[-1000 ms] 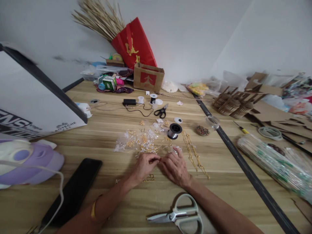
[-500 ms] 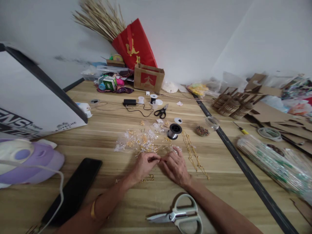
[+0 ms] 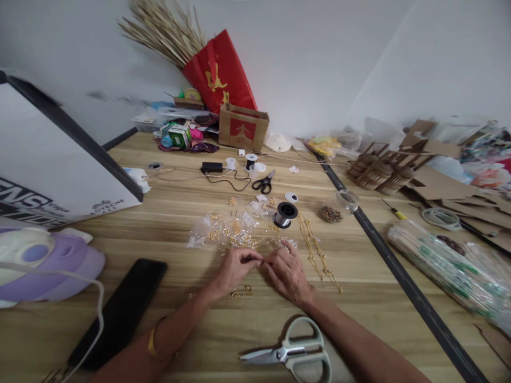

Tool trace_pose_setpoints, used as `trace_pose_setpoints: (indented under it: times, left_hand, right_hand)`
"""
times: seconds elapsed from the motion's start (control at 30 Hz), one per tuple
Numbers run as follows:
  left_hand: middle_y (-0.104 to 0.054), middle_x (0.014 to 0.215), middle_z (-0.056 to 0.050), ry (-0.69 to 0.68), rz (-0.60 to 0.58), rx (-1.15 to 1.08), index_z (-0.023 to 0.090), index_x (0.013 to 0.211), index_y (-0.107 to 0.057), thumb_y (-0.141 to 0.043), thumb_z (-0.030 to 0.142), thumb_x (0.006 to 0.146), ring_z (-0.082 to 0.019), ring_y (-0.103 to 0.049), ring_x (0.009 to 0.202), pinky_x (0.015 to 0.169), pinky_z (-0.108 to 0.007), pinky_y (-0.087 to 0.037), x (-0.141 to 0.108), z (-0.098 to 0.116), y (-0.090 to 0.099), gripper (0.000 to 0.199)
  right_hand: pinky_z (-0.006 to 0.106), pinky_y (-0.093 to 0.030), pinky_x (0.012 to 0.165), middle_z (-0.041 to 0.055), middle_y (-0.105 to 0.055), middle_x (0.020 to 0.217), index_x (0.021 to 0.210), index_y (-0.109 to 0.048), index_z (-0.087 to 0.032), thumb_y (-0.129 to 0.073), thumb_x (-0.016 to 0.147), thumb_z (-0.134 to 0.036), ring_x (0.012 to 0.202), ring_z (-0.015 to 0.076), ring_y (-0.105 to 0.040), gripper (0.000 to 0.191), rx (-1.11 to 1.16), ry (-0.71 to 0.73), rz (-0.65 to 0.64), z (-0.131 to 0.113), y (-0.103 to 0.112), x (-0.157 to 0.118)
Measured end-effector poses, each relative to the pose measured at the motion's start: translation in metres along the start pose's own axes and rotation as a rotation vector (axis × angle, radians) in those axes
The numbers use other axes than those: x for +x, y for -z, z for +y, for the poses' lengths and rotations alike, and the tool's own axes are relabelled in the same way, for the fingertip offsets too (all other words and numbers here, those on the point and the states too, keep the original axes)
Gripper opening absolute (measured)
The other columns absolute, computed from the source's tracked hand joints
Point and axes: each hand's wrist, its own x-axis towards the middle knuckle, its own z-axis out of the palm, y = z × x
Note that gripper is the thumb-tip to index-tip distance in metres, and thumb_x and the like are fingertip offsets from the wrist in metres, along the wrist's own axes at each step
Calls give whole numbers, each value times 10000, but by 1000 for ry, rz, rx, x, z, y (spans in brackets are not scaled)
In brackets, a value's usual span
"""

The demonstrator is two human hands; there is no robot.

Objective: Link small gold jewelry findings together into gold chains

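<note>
My left hand (image 3: 235,270) and my right hand (image 3: 286,271) meet fingertip to fingertip over the wooden table. Both are closed in a pinch, and whatever lies between the fingertips is too small to make out. Just beyond them lie small gold and clear jewellery pieces (image 3: 235,229), partly in clear plastic bags. A spool of thin wire (image 3: 285,215) stands behind my right hand. To its right a gold chain (image 3: 313,244) is stretched out. Another short gold chain (image 3: 241,291) lies beside my left wrist. Pale-handled scissors (image 3: 293,351) rest between my forearms.
A black phone (image 3: 120,311) and a purple-and-white device (image 3: 51,266) are at left, below a large white box (image 3: 59,159). Black scissors (image 3: 263,184) and a bowl of beads (image 3: 331,214) lie farther back. Plastic-wrapped sticks (image 3: 443,271) and cardboard (image 3: 459,186) occupy the right side.
My left hand has shifted very slightly, its fingertips still against those of my right hand. Everything else on the table looks the same.
</note>
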Motion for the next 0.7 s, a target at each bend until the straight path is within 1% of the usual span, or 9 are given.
trace_pose_setpoints:
  times: [0.23,0.43,0.7]
  left_hand:
    - [-729,699,-44,-46,-7,9,130,712,-708,-652,157,714,-155,-652,662,649,-248,-519,0,-3,1,62]
    - [-723,701,-41,-41,-5,8,132,707,-698,-632,104,700,-150,-649,668,652,-238,-514,1,-5,0,72]
    - [-708,690,-36,-52,4,2,133,702,-675,-622,86,696,-149,-650,673,652,-235,-513,0,-3,0,71]
  right_hand:
    - [451,-339,1010,12,-652,783,928,-563,-196,-491,902,-150,739,146,-584,89,21,3,8,-1,0,0]
    - [452,-354,1001,16,-655,787,930,-563,-195,-481,910,-146,737,148,-578,98,38,-8,-1,-1,0,1]
    - [452,-340,1014,21,-654,797,939,-571,-188,-486,904,-142,753,150,-579,103,39,-4,-3,0,0,0]
